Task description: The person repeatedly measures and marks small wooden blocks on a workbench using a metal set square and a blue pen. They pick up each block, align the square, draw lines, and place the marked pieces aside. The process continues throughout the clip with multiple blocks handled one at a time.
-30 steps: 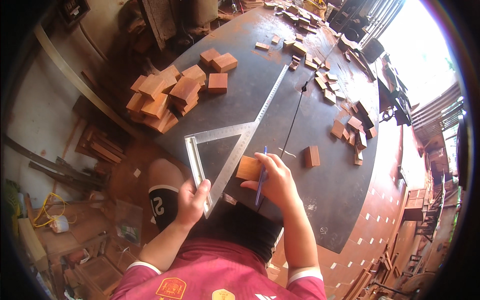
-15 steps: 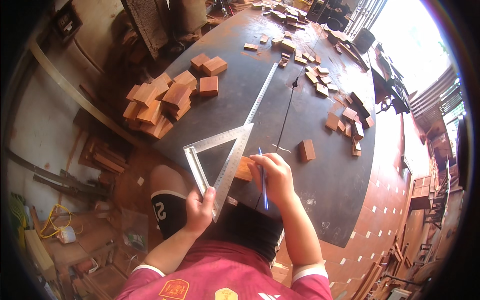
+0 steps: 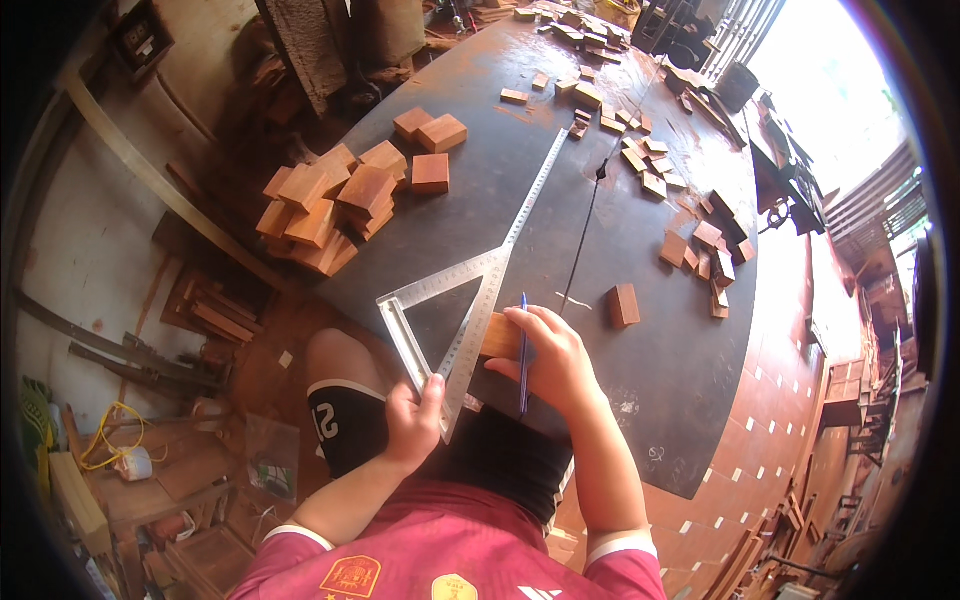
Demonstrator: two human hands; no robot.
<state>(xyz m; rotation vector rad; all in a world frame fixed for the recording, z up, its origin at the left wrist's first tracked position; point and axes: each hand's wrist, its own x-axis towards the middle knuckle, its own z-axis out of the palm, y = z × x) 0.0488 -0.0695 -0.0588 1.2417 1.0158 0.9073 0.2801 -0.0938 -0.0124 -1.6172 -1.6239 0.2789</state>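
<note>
My left hand (image 3: pixel 415 415) pinches the lower corner of a metal triangle square (image 3: pixel 402 338), holding it tilted at the near edge of the dark table. Beside the square's long edge, a small reddish-brown wood block (image 3: pixel 500 338) shows partly, the rest covered by the square and my right hand. My right hand (image 3: pixel 555 360) keeps a blue pen (image 3: pixel 524 345) between its fingers, the thumb and fingertips close around the block's right end. A long steel ruler (image 3: pixel 535 185) stretches away over the table; its near end disappears behind the square.
A pile of wood blocks (image 3: pixel 325 205) sits at the table's left edge. One block (image 3: pixel 623 306) stands alone to the right of my hand. More blocks (image 3: pixel 708 248) lie along the right side and far end. A dark cord (image 3: pixel 590 215) crosses the tabletop (image 3: pixel 450 225).
My right thumb has spread away from the fingers toward the block's near side, and more of the block shows. The whole view has shifted slightly. The square stays in my left hand.
</note>
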